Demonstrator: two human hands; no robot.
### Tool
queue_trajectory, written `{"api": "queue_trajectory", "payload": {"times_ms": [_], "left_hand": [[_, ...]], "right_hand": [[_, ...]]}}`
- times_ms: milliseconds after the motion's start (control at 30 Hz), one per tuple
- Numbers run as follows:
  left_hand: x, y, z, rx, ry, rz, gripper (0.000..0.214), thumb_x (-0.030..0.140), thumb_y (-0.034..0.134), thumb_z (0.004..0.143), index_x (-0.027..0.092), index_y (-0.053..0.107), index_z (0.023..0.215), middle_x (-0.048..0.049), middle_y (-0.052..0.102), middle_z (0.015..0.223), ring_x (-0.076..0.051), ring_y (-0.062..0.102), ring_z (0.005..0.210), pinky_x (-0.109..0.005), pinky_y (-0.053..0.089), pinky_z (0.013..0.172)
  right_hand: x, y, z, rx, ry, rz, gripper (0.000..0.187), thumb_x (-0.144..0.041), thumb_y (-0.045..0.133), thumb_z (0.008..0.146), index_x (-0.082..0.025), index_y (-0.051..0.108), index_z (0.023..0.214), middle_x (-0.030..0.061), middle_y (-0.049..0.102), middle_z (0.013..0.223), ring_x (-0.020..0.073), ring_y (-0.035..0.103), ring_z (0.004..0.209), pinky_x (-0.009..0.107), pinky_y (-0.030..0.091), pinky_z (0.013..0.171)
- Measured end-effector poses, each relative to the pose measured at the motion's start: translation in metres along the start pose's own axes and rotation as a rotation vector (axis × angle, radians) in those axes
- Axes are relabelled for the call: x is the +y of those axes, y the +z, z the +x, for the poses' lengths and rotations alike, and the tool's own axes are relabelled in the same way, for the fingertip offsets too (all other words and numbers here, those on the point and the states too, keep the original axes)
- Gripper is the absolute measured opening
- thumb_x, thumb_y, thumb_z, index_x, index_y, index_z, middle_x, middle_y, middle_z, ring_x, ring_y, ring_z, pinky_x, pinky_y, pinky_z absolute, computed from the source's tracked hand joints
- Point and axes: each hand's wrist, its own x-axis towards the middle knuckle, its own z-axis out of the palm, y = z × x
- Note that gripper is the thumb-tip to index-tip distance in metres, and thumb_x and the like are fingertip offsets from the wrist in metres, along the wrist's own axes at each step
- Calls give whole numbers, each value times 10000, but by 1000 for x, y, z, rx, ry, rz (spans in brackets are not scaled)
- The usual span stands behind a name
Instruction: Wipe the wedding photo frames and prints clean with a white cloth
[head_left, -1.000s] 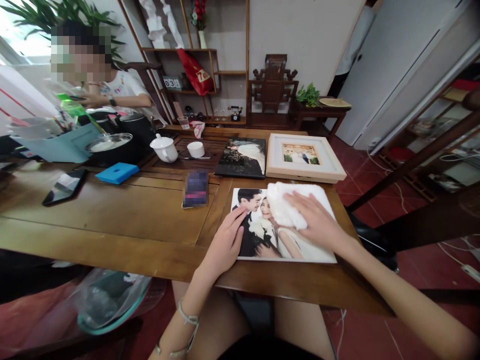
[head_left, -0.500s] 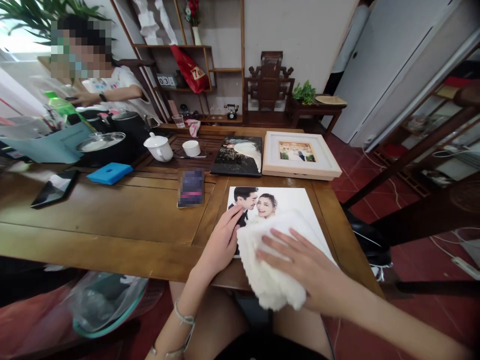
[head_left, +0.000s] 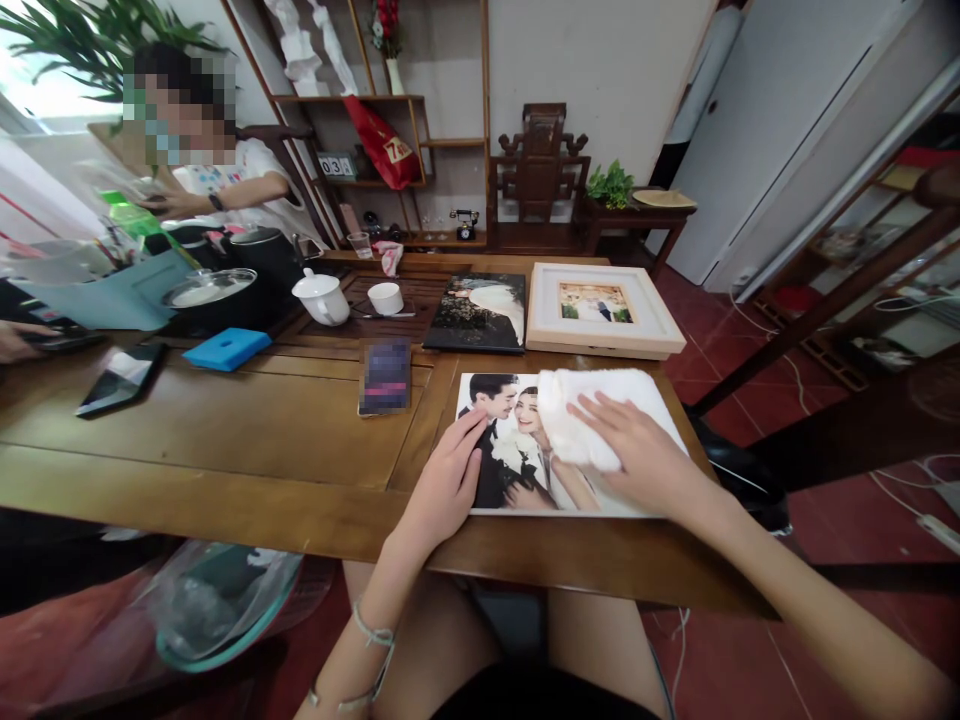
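Note:
A wedding photo print of a couple lies on the wooden table in front of me. My left hand rests on its left edge, open, fingers stretched out flat. A fluffy white towel covers the upper right of the print. My right hand lies on top of the towel with its fingers spread, pressing it down; its thumb is hidden. Beyond the print are a dark photo panel and a pale framed picture.
On the table are a phone-like blurred object, a blue block, a black phone, a white teapot and a white cup. A person sits at the far left. A lined bin stands below.
My right hand and the towel have moved up and away from the table's near edge, uncovering the lower part of the print. My left hand stays in place.

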Motion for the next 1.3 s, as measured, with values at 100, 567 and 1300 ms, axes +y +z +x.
{"api": "queue_trajectory", "payload": {"times_ms": [100,567,1300], "left_hand": [[0,0,1,-3,-4,0,445,224,315,1003,185,431,1431,-117,409,1509,-226,344,1420,-472,275,1200],[-5,-1,1,5,31,-21,434,214,333,996,181,458,1410,-129,424,1495,-227,358,1413,-476,282,1197],[-7,0,2,23,34,-24,432,222,356,987,204,474,1403,-120,453,1476,-236,385,1398,-484,299,1183]], "right_hand": [[-40,-7,-53,-97,-103,-27,905,-104,528,609,-181,356,1494,106,353,1542,341,286,1427,575,349,1102],[23,14,51,100,-121,18,723,-231,553,786,-125,358,1475,146,403,1516,304,314,1420,545,220,1162],[19,5,44,52,13,150,644,-238,488,807,-198,426,1448,91,425,1509,282,306,1427,564,143,1174]]}}
